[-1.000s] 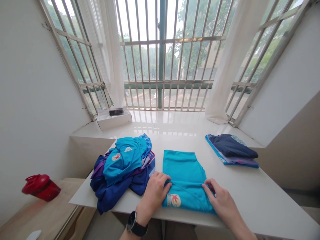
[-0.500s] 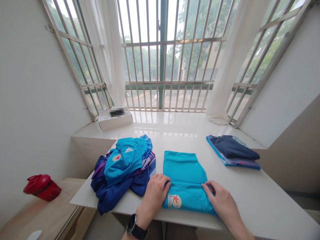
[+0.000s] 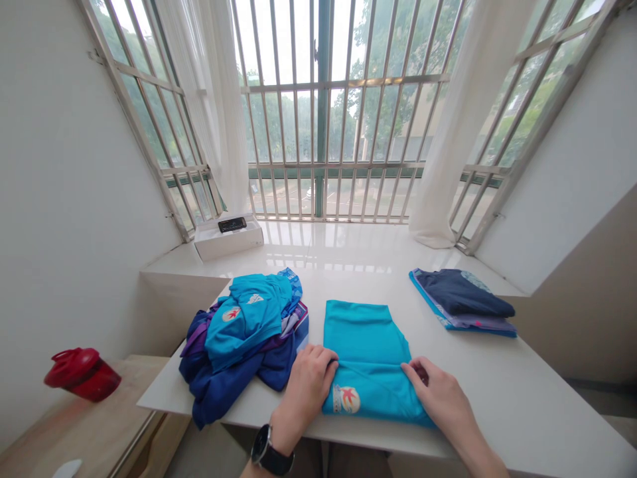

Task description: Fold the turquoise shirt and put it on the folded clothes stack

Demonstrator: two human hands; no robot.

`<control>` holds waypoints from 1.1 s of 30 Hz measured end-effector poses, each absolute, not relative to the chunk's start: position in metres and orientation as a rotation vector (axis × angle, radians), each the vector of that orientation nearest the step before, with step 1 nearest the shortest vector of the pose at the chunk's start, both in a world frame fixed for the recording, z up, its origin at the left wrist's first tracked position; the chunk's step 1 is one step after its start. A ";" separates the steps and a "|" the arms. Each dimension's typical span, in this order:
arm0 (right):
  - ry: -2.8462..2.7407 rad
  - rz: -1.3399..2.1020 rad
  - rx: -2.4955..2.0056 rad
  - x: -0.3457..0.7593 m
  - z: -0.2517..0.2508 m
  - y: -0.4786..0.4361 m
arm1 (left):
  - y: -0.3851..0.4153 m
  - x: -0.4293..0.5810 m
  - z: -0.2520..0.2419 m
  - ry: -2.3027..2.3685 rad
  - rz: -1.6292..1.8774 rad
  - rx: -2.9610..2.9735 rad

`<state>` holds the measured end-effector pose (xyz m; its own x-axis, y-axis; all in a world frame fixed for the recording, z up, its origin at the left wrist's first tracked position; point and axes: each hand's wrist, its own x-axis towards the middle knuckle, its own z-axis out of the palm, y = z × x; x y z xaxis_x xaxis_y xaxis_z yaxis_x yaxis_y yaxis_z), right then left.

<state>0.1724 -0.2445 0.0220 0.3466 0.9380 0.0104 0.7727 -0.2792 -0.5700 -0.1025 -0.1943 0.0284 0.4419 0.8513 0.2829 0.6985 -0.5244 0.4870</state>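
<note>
Turquoise shirt (image 3: 365, 332), lower centre of frame, is gripped at its fold by fingers of left hand (image 3: 306, 388) and right hand (image 3: 440, 398).

The white table (image 3: 497, 398) bears a loose heap of blue clothes (image 3: 239, 338) at its left, a folded turquoise shirt (image 3: 365, 338) by the front edge, and a neat folded stack (image 3: 462, 299) far right.

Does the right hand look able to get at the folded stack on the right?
Probably yes. The right hand is on the teal shirt, and only open table lies between it and the folded stack; nothing stands in the way.
</note>
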 end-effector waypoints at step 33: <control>-1.546 0.421 -2.111 0.175 0.020 -0.245 | -0.213 -0.083 0.032 1.093 0.516 2.640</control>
